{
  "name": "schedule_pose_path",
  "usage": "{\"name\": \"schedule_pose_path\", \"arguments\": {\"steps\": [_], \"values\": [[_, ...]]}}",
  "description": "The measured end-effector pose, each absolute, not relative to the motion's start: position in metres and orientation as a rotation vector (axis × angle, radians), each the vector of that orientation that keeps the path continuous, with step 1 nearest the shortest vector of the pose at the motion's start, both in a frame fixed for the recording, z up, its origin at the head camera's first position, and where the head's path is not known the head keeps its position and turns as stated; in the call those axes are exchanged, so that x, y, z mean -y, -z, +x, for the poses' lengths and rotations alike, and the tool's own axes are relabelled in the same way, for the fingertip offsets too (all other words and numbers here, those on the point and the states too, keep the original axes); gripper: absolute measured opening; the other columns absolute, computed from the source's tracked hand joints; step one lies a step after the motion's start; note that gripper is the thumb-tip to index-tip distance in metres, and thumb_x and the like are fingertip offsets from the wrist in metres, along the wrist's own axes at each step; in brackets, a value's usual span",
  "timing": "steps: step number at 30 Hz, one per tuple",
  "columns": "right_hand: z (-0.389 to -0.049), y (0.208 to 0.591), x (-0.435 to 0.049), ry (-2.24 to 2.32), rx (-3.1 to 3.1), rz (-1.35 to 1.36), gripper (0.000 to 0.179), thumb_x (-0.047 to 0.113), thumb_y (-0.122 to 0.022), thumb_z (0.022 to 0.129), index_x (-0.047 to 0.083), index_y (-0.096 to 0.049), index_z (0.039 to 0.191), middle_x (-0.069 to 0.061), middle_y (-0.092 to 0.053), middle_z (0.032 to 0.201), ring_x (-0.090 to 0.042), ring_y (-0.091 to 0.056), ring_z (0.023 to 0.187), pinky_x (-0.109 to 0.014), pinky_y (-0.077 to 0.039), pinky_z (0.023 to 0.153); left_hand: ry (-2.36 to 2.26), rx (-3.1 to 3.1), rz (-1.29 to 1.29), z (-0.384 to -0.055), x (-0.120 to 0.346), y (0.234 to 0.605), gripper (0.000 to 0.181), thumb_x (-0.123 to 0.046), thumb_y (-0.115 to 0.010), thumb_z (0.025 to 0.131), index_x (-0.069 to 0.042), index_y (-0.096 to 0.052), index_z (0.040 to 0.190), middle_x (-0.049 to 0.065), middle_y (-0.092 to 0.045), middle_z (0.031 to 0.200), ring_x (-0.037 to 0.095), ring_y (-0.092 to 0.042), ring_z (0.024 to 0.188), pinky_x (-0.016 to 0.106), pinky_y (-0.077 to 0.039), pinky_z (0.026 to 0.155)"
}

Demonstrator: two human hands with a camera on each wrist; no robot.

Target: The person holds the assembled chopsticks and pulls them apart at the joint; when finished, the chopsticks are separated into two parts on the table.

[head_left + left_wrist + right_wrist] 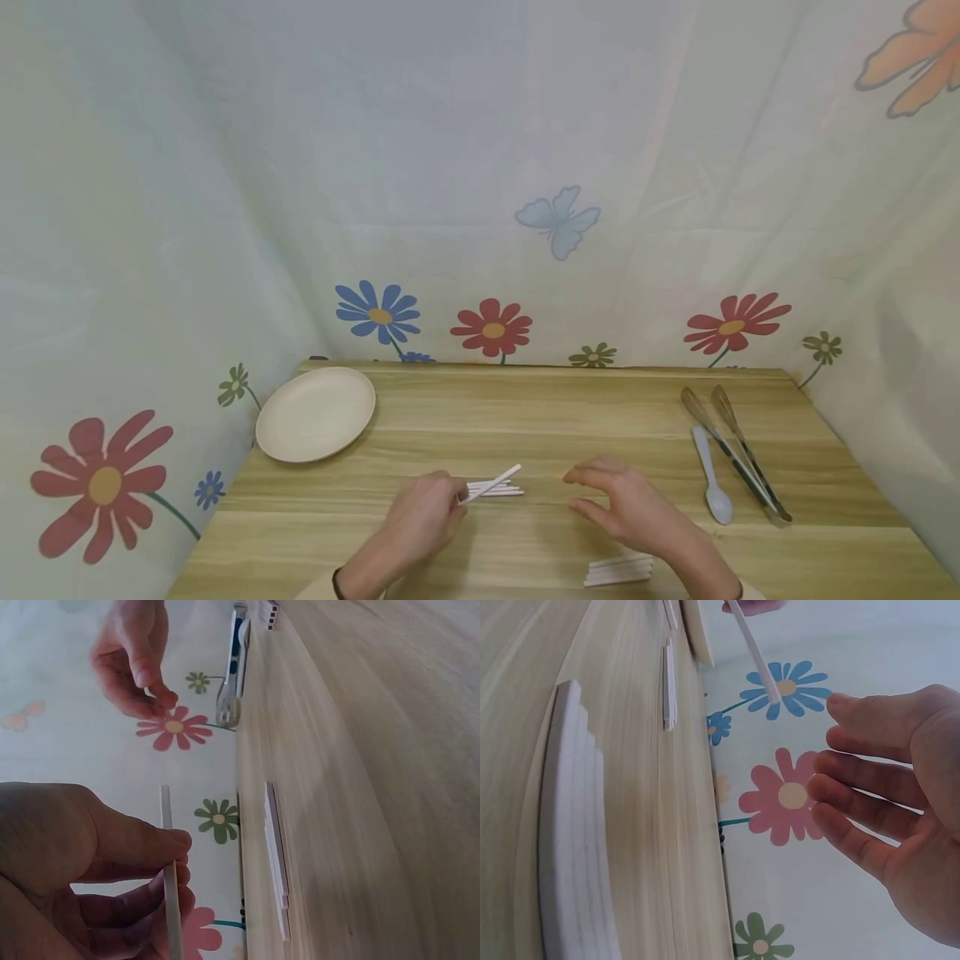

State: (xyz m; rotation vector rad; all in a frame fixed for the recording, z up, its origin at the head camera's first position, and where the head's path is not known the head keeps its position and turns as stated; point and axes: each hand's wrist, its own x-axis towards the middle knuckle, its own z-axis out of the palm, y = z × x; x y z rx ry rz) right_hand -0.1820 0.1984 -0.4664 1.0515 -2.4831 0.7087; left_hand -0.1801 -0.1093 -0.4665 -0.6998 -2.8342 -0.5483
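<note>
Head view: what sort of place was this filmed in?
Probably a makeshift booth for tabletop recording, though the wider room is hidden: flower-printed cloth hangs around three sides of a wood-grain table, with a plate set out on it.

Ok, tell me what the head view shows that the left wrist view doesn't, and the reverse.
Only the head view shows the round plate and the blue butterfly on the backdrop.

Only the left wrist view shows dark spots on the ends of the stacked sticks.

Both show the left hand pinching a stick, the right hand holding nothing, sticks on the table, the spoon and the tongs.
</note>
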Motion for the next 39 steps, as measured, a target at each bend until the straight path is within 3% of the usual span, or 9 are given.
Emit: {"name": "schedule_pose_path", "arguments": {"steps": [17, 24, 32, 39], "values": [[-0.189, 0.462, -0.182, -0.727, 2.311, 1.132, 0.031, 0.011, -0.083, 0.073, 0.014, -0.071, 0.102, 0.006, -0.069, 0.101, -0.011, -0.064, 0.094, -0.032, -0.056, 0.078, 0.505, 2.793, -0.835, -0.189, 0.08, 0.459, 0.003, -0.016, -0.077, 0.079, -0.016, -0.076, 0.082, -0.01, -0.054, 0.067, 0.001, -0.043, 0.059, 0.017, -0.036, 0.053], [-0.19, 0.462, -0.18, -0.723, 2.326, 1.156, 0.023, 0.017, -0.079, 0.08, 0.016, -0.071, 0.102, 0.007, -0.069, 0.102, -0.01, -0.063, 0.095, -0.031, -0.055, 0.08, 0.542, 2.782, -0.897, -0.189, 0.073, 0.46, 0.004, -0.014, -0.076, 0.08, -0.013, -0.077, 0.084, -0.008, -0.059, 0.072, 0.002, -0.048, 0.064, 0.016, -0.041, 0.057], [-0.192, 0.46, -0.177, -0.714, 2.323, 1.181, 0.026, 0.014, -0.08, 0.077, 0.014, -0.071, 0.101, 0.005, -0.069, 0.102, -0.01, -0.064, 0.094, -0.03, -0.055, 0.079, 0.58, 2.745, -0.952, -0.19, 0.066, 0.459, 0.005, -0.015, -0.075, 0.082, -0.013, -0.076, 0.086, -0.007, -0.061, 0.076, 0.002, -0.051, 0.068, 0.017, -0.045, 0.064], [-0.189, 0.461, -0.174, -0.745, 2.375, 1.214, 0.022, 0.013, -0.077, 0.081, 0.016, -0.07, 0.102, 0.008, -0.068, 0.101, -0.01, -0.064, 0.094, -0.028, -0.055, 0.078, 0.579, 2.717, -0.987, -0.19, 0.062, 0.456, 0.003, -0.016, -0.076, 0.081, -0.016, -0.075, 0.084, -0.009, -0.061, 0.078, 0.002, -0.052, 0.071, 0.017, -0.046, 0.066]]}}
